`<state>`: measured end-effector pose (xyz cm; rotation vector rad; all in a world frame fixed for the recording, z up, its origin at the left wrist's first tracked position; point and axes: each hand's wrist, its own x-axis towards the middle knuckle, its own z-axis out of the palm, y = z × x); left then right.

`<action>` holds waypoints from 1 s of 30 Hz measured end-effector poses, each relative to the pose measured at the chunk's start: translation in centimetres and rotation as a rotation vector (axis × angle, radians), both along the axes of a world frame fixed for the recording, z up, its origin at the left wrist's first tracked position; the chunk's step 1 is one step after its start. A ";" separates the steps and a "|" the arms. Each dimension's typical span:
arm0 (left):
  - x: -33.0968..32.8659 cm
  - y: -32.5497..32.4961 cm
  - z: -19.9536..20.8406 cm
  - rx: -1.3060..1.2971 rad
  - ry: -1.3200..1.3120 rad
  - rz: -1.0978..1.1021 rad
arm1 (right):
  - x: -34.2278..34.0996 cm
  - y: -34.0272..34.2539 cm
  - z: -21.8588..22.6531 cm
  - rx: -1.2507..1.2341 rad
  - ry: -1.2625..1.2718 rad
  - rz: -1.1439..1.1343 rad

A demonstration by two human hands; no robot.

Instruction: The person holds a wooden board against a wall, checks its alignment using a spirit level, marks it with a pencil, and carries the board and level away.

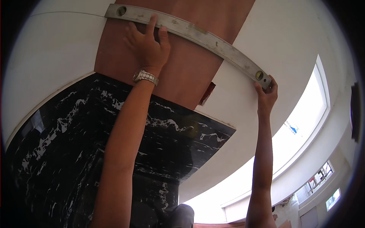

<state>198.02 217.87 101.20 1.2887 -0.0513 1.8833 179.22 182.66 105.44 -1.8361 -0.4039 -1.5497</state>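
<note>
A long grey metal spirit level (190, 28) lies across a reddish-brown panel (182, 66), its worn face showing a round vial near each end. Its shape looks bowed by the lens. Fingers and thumb spread, my left hand (150, 45) is open at the level's lower edge, the index finger overlapping the bar. That wrist wears a metal-band watch (146, 77). At the bar's right end, my right hand (268, 97) pinches the tip between thumb and fingers.
Black marble with white veins (163, 133) meets the brown panel's lower edge. Pale wall surfaces (61, 45) flank the panel, with a thin dark line running left from the level. A small dark red piece (207, 94) sits beside the panel. A bright opening (304, 114) is at right.
</note>
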 end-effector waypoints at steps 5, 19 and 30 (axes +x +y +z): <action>0.1 0.1 -0.1 0.003 0.004 0.016 | 0.3 -0.4 0.0 -0.017 -0.013 -0.026; -0.8 0.1 -0.1 -0.005 0.057 0.025 | 0.1 -0.1 -0.3 -0.035 0.011 -0.056; -0.8 0.1 -0.3 -0.016 0.056 -0.019 | 0.6 -0.5 -0.4 -0.058 0.007 -0.042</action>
